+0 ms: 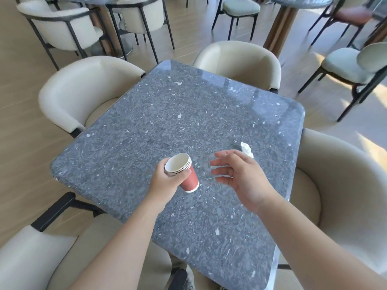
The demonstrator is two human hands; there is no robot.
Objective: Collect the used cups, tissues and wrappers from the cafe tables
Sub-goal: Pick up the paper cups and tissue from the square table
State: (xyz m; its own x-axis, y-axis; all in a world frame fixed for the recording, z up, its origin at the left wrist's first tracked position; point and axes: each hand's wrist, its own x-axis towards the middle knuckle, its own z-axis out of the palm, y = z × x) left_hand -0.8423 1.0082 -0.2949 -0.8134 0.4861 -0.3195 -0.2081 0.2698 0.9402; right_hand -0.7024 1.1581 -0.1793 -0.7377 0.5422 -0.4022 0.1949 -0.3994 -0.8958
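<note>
Four nested paper cups (184, 171), one crumpled tissue (246, 149) and one speckled grey table (167, 122) ringed by four cream armchairs (88, 88); two hands, left (167, 181) and right (240, 176), above it.

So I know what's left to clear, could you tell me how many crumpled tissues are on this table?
1: a crumpled tissue on the table near its right edge, just beyond the right hand. None seem hidden.

Bare table (167, 122) stretches ahead; only a crumpled tissue (247, 149) lies near its right edge.
</note>
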